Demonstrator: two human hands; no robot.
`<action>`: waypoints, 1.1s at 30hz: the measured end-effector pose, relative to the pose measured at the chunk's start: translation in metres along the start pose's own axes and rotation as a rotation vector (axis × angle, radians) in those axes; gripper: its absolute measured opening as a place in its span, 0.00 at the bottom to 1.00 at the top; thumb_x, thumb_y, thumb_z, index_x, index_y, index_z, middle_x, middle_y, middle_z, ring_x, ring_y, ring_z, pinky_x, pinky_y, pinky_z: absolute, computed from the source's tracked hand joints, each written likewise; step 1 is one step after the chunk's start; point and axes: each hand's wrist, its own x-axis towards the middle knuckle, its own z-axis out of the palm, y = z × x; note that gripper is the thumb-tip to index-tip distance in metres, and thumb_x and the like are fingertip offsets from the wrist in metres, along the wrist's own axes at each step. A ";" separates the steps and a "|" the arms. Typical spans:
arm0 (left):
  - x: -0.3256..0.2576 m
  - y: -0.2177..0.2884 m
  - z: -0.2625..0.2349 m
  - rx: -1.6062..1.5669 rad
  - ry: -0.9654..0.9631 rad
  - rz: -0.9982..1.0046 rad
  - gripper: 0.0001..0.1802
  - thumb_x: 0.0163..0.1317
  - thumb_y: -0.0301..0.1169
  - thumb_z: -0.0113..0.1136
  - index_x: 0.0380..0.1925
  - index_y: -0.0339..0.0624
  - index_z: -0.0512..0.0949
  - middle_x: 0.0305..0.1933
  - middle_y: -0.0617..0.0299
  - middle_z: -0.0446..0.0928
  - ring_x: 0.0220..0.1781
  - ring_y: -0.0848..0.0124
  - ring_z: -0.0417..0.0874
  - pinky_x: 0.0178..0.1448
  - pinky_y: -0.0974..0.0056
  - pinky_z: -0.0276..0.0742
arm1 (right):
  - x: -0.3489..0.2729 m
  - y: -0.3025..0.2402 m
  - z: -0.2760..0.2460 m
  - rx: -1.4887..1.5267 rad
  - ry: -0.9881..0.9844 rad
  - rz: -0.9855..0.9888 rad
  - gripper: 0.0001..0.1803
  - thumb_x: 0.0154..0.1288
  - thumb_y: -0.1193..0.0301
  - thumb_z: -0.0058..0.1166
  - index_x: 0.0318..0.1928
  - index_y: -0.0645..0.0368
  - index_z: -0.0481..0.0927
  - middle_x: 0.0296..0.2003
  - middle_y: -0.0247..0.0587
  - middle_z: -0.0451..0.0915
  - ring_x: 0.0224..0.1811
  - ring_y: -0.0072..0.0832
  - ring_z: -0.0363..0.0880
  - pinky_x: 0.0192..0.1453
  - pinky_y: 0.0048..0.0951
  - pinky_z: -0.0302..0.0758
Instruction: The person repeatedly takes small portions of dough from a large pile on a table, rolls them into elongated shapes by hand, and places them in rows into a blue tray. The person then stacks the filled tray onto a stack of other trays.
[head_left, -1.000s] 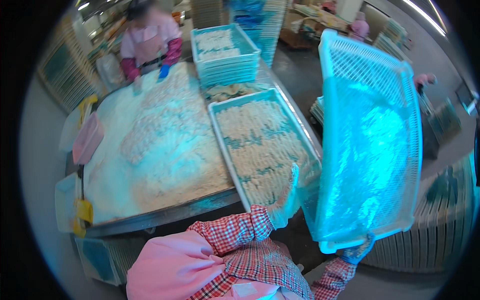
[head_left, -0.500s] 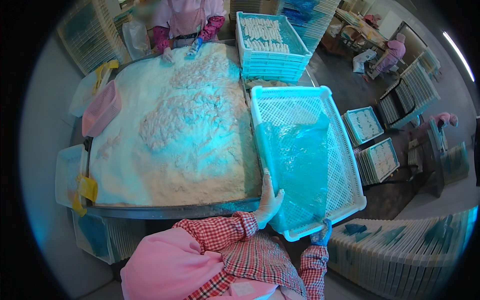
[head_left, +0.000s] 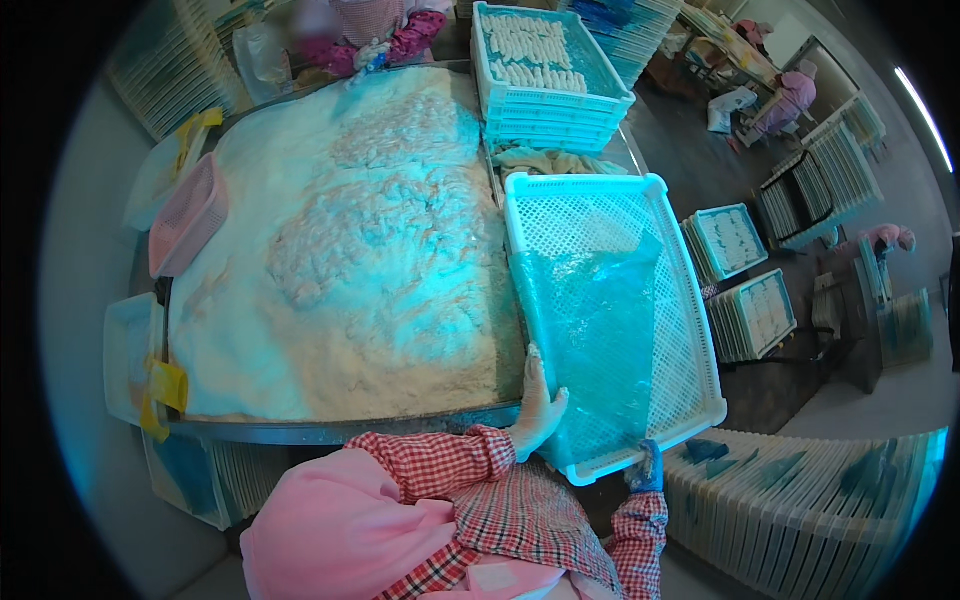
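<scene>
A white perforated plastic tray [head_left: 690, 340] lies at the right side of the flour-covered table, tilted a little. A crumpled teal plastic sheet [head_left: 600, 340] covers much of its left half. My left hand [head_left: 538, 410], in a pale glove, clasps the tray's left rim near the close corner, thumb on the inner side and fingers along the outside. My right hand [head_left: 648, 468], in a blue glove, closes around the near rim toward the right, its fingers partly hidden beneath.
White flour and a shaggy mass [head_left: 400, 230] spread over the metal-edged table. Stacked trays [head_left: 555, 110] with rows of pale pieces stand beyond my tray. A pink basket [head_left: 190, 215] rests at the table's left. Many trays [head_left: 800, 500] stand at the lower right. A co-worker [head_left: 385, 30] is across the table.
My hands keep their hold on the tray, which has barely shifted. The teal sheet lies flatter along the left rim. Across the table, the co-worker's hands have drawn back from the flour.
</scene>
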 end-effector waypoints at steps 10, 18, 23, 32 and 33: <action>-0.004 -0.024 0.002 0.063 -0.020 0.069 0.51 0.62 0.29 0.57 0.70 0.33 0.29 0.75 0.40 0.30 0.78 0.48 0.34 0.78 0.53 0.38 | -0.035 -0.032 0.048 -0.760 0.234 -0.027 0.28 0.62 0.63 0.53 0.58 0.66 0.66 0.48 0.51 0.76 0.48 0.38 0.77 0.51 0.43 0.77; -0.008 -0.010 -0.030 -0.017 -0.100 0.106 0.57 0.61 0.37 0.64 0.71 0.34 0.28 0.76 0.42 0.32 0.78 0.51 0.35 0.77 0.54 0.39 | -0.031 -0.014 0.048 -0.880 0.325 -0.841 0.46 0.54 0.70 0.66 0.68 0.69 0.54 0.64 0.60 0.60 0.65 0.48 0.63 0.70 0.43 0.60; -0.026 -0.006 -0.073 0.083 -0.119 0.473 0.59 0.47 0.44 0.75 0.70 0.35 0.46 0.70 0.41 0.53 0.69 0.49 0.61 0.68 0.50 0.63 | -0.083 -0.059 0.140 -1.303 -0.288 -1.080 0.48 0.43 0.68 0.72 0.67 0.57 0.62 0.62 0.52 0.65 0.64 0.50 0.64 0.67 0.43 0.63; -0.044 -0.001 -0.076 0.628 -0.305 0.912 0.29 0.44 0.38 0.74 0.47 0.46 0.72 0.60 0.52 0.69 0.58 0.52 0.72 0.55 0.51 0.72 | -0.030 -0.013 0.182 -1.878 -0.207 -1.159 0.10 0.60 0.68 0.55 0.42 0.54 0.75 0.36 0.42 0.77 0.40 0.41 0.77 0.38 0.36 0.75; -0.042 -0.001 -0.078 0.577 -0.307 0.916 0.26 0.45 0.35 0.73 0.44 0.47 0.72 0.58 0.53 0.71 0.57 0.53 0.73 0.53 0.51 0.72 | -0.031 -0.020 0.185 -1.672 -0.166 -1.187 0.08 0.61 0.70 0.54 0.41 0.54 0.75 0.34 0.42 0.77 0.37 0.39 0.77 0.37 0.35 0.75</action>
